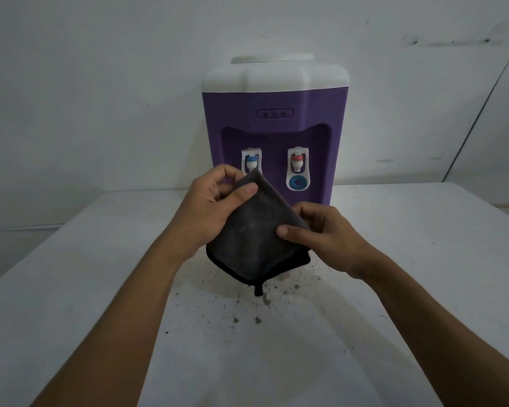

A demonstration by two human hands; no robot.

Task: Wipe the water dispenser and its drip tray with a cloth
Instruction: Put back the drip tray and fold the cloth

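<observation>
I had both hands raised over the white table [423, 274], in front of the water dispenser [272, 136], with the cloth [256, 230] stretched between them.

My left hand [215, 207] was curled nearly closed, thumb on the near face of the cloth and fingers wrapped behind its top corner, pinching it. The cloth itself was dark grey, folded into a rough square that hung cornerwise, with a black stitched edge and a small loop dangling from the lowest corner, clear of the table. I judged it soft, light and limp: it would drape and sag wherever I let go, so a pinch at two corners or a flat palm behind a folded pad seemed the sound way to hold it. Its nap looked fuzzy, likely grippy enough not to slide through fingers.

My right hand [326, 233] was also mostly closed, thumb pressed on the cloth's right edge, fingers hidden behind.

Beyond the cloth, the dispenser stood near the wall: a boxy purple body, seemingly matte plastic, under a smooth white rounded top. Its recess held a blue-capped tap [251, 161] on the left and a red-capped tap [297, 161] on the right. The drip tray was hidden behind the cloth and hands. Dark specks [247, 312] were scattered on the table beneath the cloth.
</observation>
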